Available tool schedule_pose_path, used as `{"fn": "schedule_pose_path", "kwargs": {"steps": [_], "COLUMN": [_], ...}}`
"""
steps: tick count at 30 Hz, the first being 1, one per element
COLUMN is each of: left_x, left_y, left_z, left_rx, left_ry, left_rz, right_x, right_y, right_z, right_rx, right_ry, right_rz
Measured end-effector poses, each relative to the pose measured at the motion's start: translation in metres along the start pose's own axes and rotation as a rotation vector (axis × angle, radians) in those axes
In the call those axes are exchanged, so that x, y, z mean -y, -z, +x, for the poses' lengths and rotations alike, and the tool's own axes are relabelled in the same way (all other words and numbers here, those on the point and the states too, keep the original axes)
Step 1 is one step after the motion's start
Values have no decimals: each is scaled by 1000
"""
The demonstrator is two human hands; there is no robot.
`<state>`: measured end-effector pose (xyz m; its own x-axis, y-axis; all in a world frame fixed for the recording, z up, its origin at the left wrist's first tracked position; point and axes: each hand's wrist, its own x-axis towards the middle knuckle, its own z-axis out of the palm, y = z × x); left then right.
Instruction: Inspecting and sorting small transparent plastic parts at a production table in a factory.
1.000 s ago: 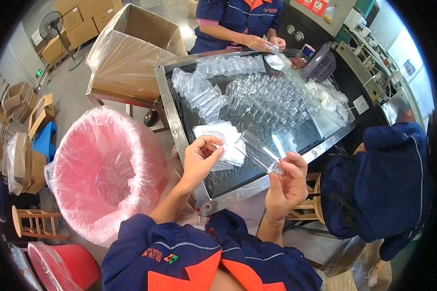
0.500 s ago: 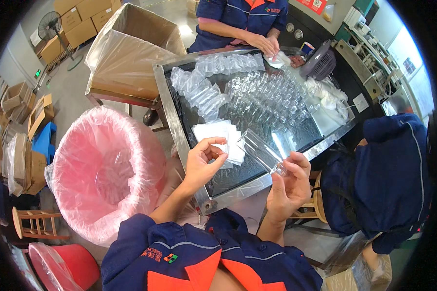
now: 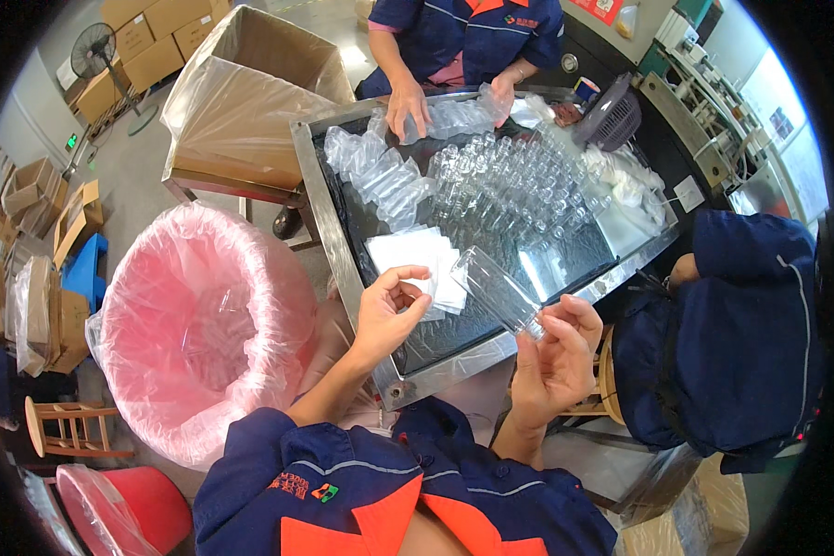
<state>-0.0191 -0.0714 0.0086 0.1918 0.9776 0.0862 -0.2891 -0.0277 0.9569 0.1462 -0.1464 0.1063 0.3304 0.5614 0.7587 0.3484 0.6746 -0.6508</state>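
A clear, straight-sided bottle (image 3: 497, 291) is tilted over the near part of the table, with its base toward the far left. My right hand (image 3: 556, 357) grips it at the narrow neck, thumb on one side and fingers on the other. Facing it, my left hand (image 3: 387, 310) is loosely curled, thumb and index finger apart, with nothing visible between them. It is beside a loose stack of white sheets (image 3: 412, 250) and does not touch the bottle. Farther back, many similar clear bottles (image 3: 510, 185) lie in rows on the dark tabletop.
Crumpled clear plastic bags (image 3: 375, 171) lie along the table's left and far sides. A co-worker's hands (image 3: 408, 107) touch bags at the far edge. To my left stand a pink-lined bin (image 3: 283, 306) and a lined carton (image 3: 241, 120). Another person (image 3: 713, 343) is at the right.
The bottle and my right hand have shifted slightly right, while my left hand has barely moved. Across the table, the co-worker's hands have spread apart and moved left onto the plastic bags.
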Motion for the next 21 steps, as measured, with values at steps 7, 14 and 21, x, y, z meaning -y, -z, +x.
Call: {"fn": "schedule_pose_path", "kwargs": {"steps": [7,14,21], "left_x": [6,-17,-50], "left_y": [2,-6,-37], "left_z": [-2,-7,-3], "left_rx": [-17,-50,-19], "left_ry": [25,-74,-484], "left_rz": [19,20,271], "right_x": [0,-34,-42], "right_y": [1,5,-16], "right_z": [-1,-10,-12], "right_rx": [-15,-119,85], "right_ry": [17,-589,-707], "right_rz": [7,845,947]}}
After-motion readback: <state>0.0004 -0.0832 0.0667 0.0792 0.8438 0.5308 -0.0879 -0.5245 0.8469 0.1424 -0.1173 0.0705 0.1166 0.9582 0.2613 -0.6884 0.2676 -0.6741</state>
